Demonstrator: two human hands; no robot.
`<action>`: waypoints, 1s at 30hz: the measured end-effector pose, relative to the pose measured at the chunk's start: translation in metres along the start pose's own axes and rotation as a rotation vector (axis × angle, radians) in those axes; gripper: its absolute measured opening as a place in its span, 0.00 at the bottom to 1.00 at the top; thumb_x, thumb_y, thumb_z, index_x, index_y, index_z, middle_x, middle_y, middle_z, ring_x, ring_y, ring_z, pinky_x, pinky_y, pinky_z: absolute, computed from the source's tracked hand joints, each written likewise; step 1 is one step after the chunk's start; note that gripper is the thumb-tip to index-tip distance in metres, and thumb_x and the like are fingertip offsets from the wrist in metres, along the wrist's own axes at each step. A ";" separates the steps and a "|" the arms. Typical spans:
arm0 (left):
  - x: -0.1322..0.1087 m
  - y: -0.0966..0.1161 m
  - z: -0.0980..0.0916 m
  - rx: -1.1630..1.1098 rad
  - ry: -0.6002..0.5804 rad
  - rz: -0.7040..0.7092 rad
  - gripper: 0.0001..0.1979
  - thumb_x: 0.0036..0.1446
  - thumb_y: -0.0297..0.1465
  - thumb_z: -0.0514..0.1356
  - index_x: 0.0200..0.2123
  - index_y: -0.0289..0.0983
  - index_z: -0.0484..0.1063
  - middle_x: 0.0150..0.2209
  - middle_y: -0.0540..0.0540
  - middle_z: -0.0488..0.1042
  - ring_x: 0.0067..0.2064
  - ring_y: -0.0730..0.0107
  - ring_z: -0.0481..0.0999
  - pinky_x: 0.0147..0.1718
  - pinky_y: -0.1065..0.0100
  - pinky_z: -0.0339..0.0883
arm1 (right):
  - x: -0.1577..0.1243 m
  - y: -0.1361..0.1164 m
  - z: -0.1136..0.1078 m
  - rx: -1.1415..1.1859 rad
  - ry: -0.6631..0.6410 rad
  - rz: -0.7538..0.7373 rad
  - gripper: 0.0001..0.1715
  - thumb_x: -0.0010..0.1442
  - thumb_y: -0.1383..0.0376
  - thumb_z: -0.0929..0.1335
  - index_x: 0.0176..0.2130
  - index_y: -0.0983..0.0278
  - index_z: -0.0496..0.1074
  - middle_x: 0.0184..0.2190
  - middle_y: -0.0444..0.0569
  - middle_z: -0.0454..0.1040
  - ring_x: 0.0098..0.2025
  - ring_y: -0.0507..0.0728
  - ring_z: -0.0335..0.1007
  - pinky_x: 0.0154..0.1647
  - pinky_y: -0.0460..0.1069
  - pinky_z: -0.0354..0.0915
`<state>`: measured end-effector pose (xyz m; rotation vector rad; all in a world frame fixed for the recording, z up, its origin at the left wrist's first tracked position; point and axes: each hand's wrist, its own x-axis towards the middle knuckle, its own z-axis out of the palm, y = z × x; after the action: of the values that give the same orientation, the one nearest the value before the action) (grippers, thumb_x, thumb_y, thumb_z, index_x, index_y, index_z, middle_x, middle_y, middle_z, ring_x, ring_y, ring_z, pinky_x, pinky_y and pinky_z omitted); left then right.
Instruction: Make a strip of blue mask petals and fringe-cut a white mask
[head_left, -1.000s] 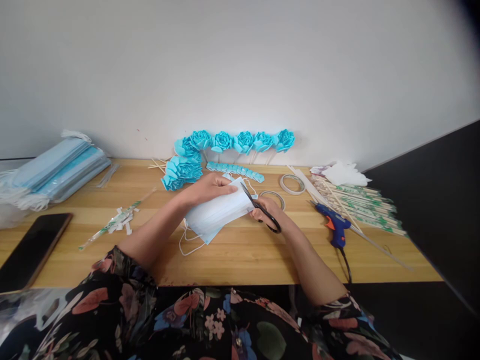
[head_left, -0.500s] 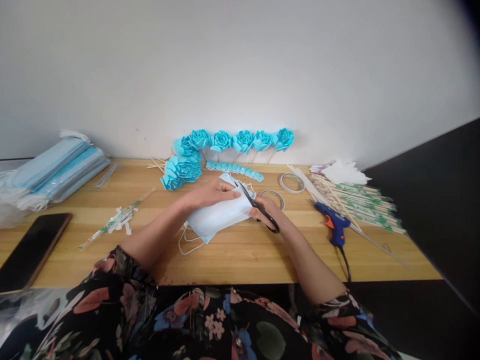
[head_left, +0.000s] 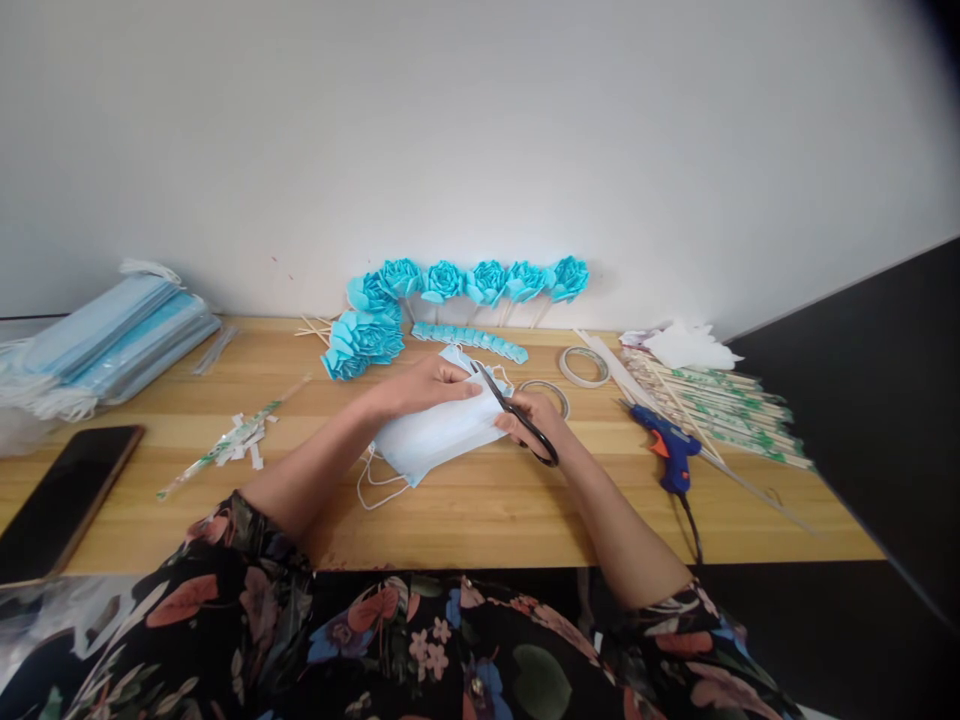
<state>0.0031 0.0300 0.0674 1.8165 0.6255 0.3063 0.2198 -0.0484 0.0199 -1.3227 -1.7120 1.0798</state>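
My left hand [head_left: 431,386] grips a pale blue face mask [head_left: 442,436] near its upper edge, thumb on top. White ear loops trail from the mask's lower left corner onto the table. My right hand [head_left: 534,415] is closed around black-handled scissors [head_left: 527,422], whose blades point up and left over the mask's upper right part, close to my left thumb. Whether the blades touch the fabric I cannot tell. Beyond the mask lies a row of small folded blue pieces [head_left: 470,341]. Blue flowers on sticks [head_left: 486,283] lean against the wall behind.
Stacked masks [head_left: 127,335] and a phone [head_left: 67,495] lie on the left, near white scraps [head_left: 244,440]. Tape rolls [head_left: 583,367] sit right of my hands. Farther right are a blue glue gun [head_left: 671,445], wrapped chopsticks [head_left: 735,410] and white material [head_left: 690,345].
My right hand and the scissors' handles have shifted very slightly. My left hand and the mask stay almost where they were.
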 end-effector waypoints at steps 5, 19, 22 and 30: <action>-0.001 0.000 -0.001 0.010 0.001 0.007 0.24 0.59 0.47 0.60 0.20 0.36 0.62 0.20 0.54 0.56 0.21 0.79 0.53 0.19 0.73 0.45 | 0.000 0.000 -0.001 0.026 -0.002 -0.018 0.29 0.50 0.41 0.73 0.24 0.63 0.67 0.16 0.41 0.61 0.18 0.50 0.55 0.18 0.47 0.50; -0.006 -0.003 -0.020 -0.071 0.116 -0.129 0.16 0.54 0.43 0.65 0.32 0.34 0.80 0.24 0.49 0.74 0.23 0.76 0.68 0.20 0.76 0.58 | 0.001 0.003 -0.005 0.108 0.150 0.027 0.29 0.52 0.41 0.70 0.22 0.61 0.66 0.12 0.39 0.60 0.14 0.48 0.54 0.16 0.46 0.53; -0.007 -0.002 -0.022 -0.034 0.161 -0.139 0.16 0.53 0.43 0.65 0.31 0.34 0.80 0.25 0.50 0.75 0.24 0.75 0.68 0.21 0.76 0.59 | 0.001 0.002 -0.005 0.128 0.162 0.053 0.31 0.51 0.38 0.70 0.22 0.61 0.65 0.12 0.39 0.60 0.14 0.47 0.54 0.16 0.45 0.52; -0.003 -0.007 -0.020 0.056 0.251 0.020 0.16 0.57 0.42 0.62 0.28 0.35 0.77 0.24 0.51 0.71 0.24 0.77 0.65 0.22 0.76 0.56 | -0.002 0.005 -0.010 0.103 0.048 -0.058 0.39 0.55 0.30 0.62 0.25 0.62 0.65 0.17 0.44 0.64 0.19 0.51 0.60 0.22 0.47 0.58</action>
<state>-0.0116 0.0461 0.0679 1.8539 0.7968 0.5413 0.2316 -0.0476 0.0191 -1.2177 -1.6276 1.0800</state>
